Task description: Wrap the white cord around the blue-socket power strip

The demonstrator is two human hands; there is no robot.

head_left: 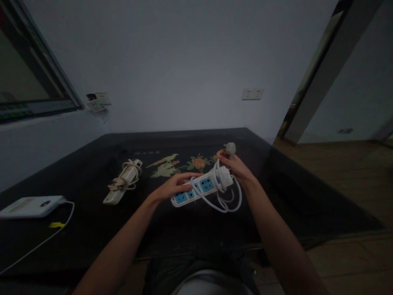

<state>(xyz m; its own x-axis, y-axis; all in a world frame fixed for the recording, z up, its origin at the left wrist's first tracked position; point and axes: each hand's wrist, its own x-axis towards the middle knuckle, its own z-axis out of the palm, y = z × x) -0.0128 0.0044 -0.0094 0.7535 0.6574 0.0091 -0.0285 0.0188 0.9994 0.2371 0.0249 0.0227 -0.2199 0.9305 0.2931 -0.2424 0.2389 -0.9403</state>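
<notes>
A white power strip [217, 177] with blue sockets is held tilted above the dark table, its right end higher than its left. My left hand [175, 185] is closed around its left half, with the thumb on top. The strip's white cord [229, 209] is looped around its right part, and loose loops hang below. My right hand [235, 165] grips the plug [230, 148] at the cord's end, just above the strip's right end. Some of its fingers are hidden behind the plug and cord.
Another white power strip [130, 175], wrapped in its cord, lies on the black table [184, 233] to the left. Farther left are a white device [33, 206] with a cable and a yellow scrap [57, 225]. A wall socket [252, 94] sits on the wall behind.
</notes>
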